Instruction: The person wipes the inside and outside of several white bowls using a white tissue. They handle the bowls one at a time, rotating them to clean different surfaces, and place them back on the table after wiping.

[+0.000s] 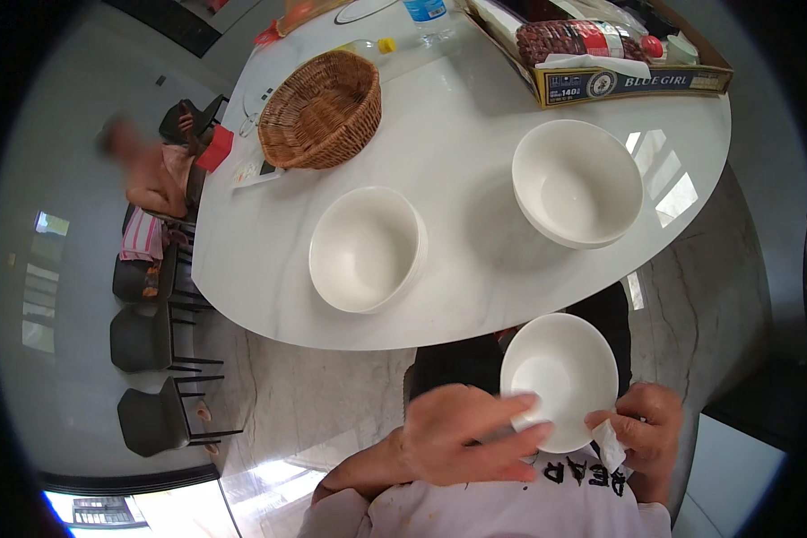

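A white bowl [560, 377] is held over my lap, just off the table's near edge, with its inside facing up. My right hand [647, 425] grips its right rim, the fingers closed. A crumpled white tissue [609, 446] hangs from that same hand, against the bowl's outside. On the other side, my left hand [475, 434] is smeared by motion, its fingers apart at the bowl's lower left rim. Whether they touch the bowl I cannot tell. More white bowls stand on the table: one group at the left [368, 251], apparently stacked, and another at the right [576, 184].
The white table [457, 305] has a rounded edge. On it are a wicker basket [318, 112], a yellow-capped bottle [368, 47], a blue-labelled water bottle [426, 11] and a cardboard tray [637, 85] holding a red-capped bottle [583, 41]. Dark chairs [152, 417] and a seated person [152, 175] are at left.
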### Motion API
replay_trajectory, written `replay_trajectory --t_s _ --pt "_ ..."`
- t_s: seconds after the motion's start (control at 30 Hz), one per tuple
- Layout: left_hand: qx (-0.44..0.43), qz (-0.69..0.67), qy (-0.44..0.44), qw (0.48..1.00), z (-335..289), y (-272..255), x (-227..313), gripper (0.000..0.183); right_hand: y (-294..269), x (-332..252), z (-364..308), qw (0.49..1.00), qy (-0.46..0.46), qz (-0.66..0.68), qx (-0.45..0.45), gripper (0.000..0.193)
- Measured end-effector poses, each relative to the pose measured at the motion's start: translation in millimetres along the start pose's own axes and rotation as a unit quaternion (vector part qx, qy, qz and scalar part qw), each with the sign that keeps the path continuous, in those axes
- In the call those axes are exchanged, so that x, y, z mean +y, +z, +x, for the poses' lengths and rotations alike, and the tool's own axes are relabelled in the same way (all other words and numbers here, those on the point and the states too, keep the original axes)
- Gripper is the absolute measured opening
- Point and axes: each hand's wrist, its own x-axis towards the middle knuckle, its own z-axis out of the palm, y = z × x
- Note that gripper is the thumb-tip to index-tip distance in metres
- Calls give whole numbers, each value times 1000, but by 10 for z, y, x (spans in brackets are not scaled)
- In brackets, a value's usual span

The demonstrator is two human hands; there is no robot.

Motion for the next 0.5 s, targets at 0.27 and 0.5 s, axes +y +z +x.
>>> replay_trajectory --t_s 0.27,0.5 --pt "53 114 76 989 -36 -30 33 24 83 -65 -61 990 73 56 110 23" --pt "300 297 -26 906 -35 -535 -250 17 256 192 -78 982 132 37 129 26"
